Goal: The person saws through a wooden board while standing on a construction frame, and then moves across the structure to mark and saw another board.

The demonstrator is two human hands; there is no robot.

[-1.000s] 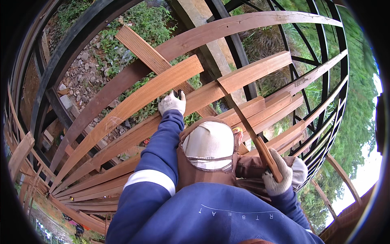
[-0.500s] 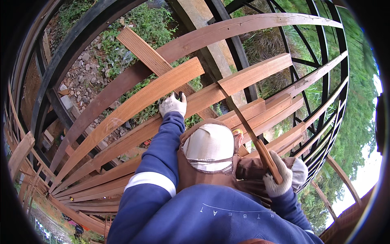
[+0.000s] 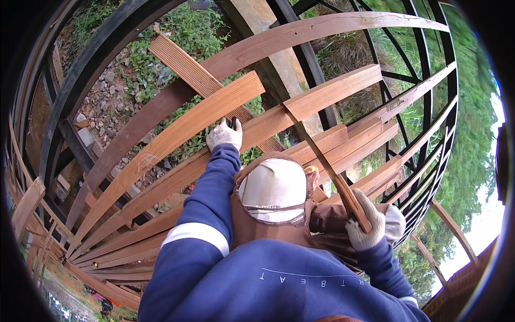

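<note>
My left hand (image 3: 224, 136), in a white glove with dark fingertips, is closed over a long reddish-brown wooden plank (image 3: 263, 126). The glove on my right hand (image 3: 367, 225) is wrapped round the wooden handle of a handsaw (image 3: 328, 167). Its narrow brown blade runs up and left from the handle and meets the same plank right of my left hand, where a dark line crosses the wood. How deep the blade sits I cannot tell. My bent knee (image 3: 273, 188), in torn brown trousers with white cloth showing, is beside the plank between my hands.
Another plank (image 3: 214, 110) lies just beyond, over a grooved crosspiece (image 3: 182, 61). Several more planks (image 3: 343, 153) fan out on the near side. A weathered board (image 3: 300, 35) and black metal beams (image 3: 102, 48) span the far side. Rubble (image 3: 110, 88) and weeds show below through the gaps.
The view has shifted slightly. My right hand and the saw handle are a little farther forward. My left hand stays at the same spot on the plank.
</note>
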